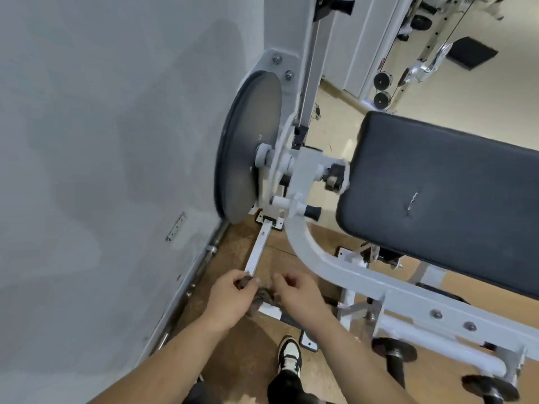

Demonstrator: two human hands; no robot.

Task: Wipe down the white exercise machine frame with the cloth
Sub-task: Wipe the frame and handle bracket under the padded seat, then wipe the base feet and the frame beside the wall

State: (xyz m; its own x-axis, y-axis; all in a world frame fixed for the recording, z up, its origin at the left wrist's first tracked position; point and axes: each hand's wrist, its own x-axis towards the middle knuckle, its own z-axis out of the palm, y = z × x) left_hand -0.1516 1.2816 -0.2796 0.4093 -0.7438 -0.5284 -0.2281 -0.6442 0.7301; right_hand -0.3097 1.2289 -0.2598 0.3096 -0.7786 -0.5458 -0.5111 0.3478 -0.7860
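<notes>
The white exercise machine frame (309, 246) fills the middle and right of the view, its curved tube sweeping down from a pivot beside a large grey disc (248, 147) and running under a black padded seat (437, 199). A thin white floor bar (258, 249) of the frame runs from the disc's base toward the person. At the near end of that bar is the cloth (262, 297), dark and bunched, just above the wooden floor (239, 360). The left hand (230, 295) pinches one end and the right hand (297, 291) curls its fingers on the other.

The step looks like gathering or refolding the cloth before a stroke. Next it needs pressing flat to the bar and drawing along it. No brand or readable writing shows.
</notes>
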